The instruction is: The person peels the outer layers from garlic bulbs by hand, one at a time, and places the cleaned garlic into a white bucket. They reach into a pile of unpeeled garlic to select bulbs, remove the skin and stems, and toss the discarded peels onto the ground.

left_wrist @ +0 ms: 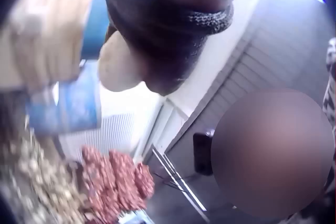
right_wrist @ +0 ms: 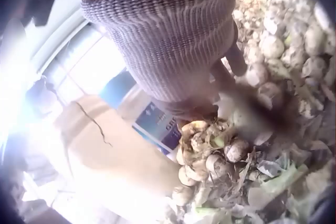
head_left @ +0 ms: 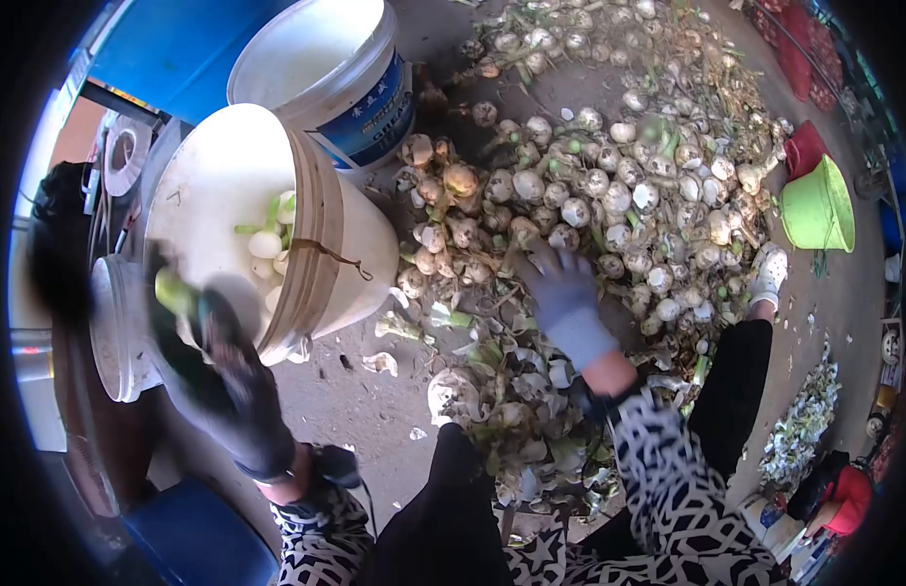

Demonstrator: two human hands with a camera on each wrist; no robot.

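Note:
My gloved left hand (head_left: pixel 233 381), blurred by motion, is at the mouth of the near white bucket (head_left: pixel 340 264). It holds a pale garlic bulb (left_wrist: pixel 118 64) with a green stem (head_left: pixel 174 291); the left wrist view shows the bulb beside the fingers. Inside that bucket lie several smooth white bulbs (head_left: pixel 265 244) with green stalks. My right hand (head_left: pixel 565 303), in a pale grey knitted glove, reaches over the heap of unpeeled garlic bulbs (head_left: pixel 609 186). Its fingers are spread, with the fingertips right at the bulbs and partly blurred in the right wrist view.
Behind the near bucket stands another white bucket with a blue label (head_left: pixel 370 117). Peeled skins (head_left: pixel 531 439) lie between the feet. A lime-green bucket (head_left: pixel 819 205) is at the right, with white scraps (head_left: pixel 804 420) on the floor nearer me. Red net sacks (left_wrist: pixel 115 182) stand farther off.

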